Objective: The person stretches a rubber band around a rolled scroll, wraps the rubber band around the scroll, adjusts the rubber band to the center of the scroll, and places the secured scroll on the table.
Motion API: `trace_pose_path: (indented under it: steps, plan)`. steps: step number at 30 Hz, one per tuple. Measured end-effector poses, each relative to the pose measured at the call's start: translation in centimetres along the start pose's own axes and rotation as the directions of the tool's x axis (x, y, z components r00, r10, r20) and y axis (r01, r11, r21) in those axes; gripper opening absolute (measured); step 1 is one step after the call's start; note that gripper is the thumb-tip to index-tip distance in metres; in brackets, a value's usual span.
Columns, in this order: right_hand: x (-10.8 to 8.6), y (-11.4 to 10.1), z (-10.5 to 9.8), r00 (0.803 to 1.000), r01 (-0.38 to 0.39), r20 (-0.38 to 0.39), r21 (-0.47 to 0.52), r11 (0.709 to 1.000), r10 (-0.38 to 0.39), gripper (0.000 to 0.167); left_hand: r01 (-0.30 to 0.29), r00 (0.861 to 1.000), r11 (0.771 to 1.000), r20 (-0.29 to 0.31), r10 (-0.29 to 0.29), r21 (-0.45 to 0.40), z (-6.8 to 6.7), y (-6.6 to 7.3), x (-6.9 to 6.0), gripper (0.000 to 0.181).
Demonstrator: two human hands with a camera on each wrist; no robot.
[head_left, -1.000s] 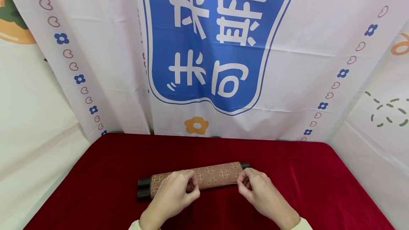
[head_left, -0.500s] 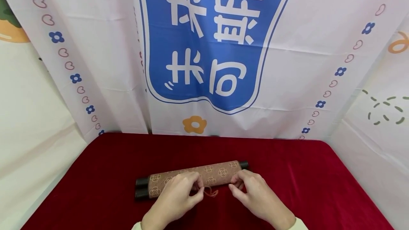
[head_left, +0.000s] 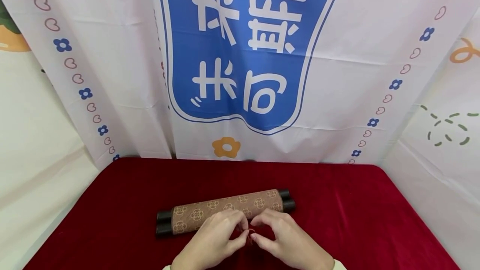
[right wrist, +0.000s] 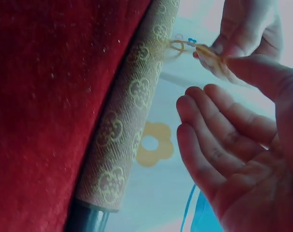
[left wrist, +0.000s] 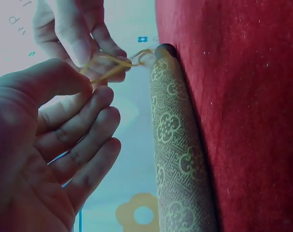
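A brown scroll with a flower pattern and black rod ends lies rolled on the red cloth, slightly slanted. In front of it, the left hand and right hand meet at a thin reddish cord. The left wrist view shows the left hand pinching the orange-looking cord between thumb and index finger, its other fingers extended. In the right wrist view the cord runs from the scroll to both hands; the right hand's thumb touches it, the other fingers loosely bent.
The red cloth covers the table around the scroll. Behind it hangs a white curtain with a blue panel bearing white characters. White printed cloths flank the table on the left and right.
The right hand has moved left, away from the scroll's right end, to meet the left hand. The left hand has shifted slightly right and nearer the person. Both right rod ends now show.
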State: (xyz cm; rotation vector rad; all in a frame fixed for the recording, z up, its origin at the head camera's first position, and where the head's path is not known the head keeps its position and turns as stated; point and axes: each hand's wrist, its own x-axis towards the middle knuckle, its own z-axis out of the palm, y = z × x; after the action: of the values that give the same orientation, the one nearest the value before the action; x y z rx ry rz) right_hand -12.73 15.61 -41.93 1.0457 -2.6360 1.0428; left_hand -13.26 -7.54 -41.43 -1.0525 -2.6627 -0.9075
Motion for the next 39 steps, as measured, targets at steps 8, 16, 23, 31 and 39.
trace_pose_path:
  steps: [8, 16, 23, 31, 39]
  plan:
    - [0.1, 0.3, 0.0, 0.995, 0.090, -0.046, 0.008, 0.996, -0.089, 0.010, -0.053, 0.997, 0.998, -0.057, 0.054, 0.019, 0.2, -0.2, -0.2, 0.020]
    - [-0.1, 1.3, -1.0, 0.987, 0.091, -0.139, 0.042, 0.995, -0.084, 0.013, -0.026, 0.990, 1.000, -0.137, 0.024, -0.015, -1.1, -1.5, -0.5, 0.027]
    - [0.0, 1.3, -2.1, 0.990, -0.031, -0.127, 0.166, 0.986, 0.053, 0.002, 0.046, 0.992, 0.998, -0.113, -0.050, -0.041, -1.9, -1.8, -0.5, 0.024]
    - [0.4, 1.1, -2.1, 0.981, -0.040, -0.182, 0.159, 0.987, 0.069, 0.004, 0.016, 0.993, 1.000, -0.119, -0.018, -0.020, -1.4, -1.6, -0.1, 0.022]
    - [1.1, 1.4, -2.6, 0.990, -0.058, -0.127, 0.052, 0.997, 0.064, 0.005, -0.006, 0.996, 1.000, -0.085, 0.004, -0.022, -1.0, -1.5, 0.3, 0.017]
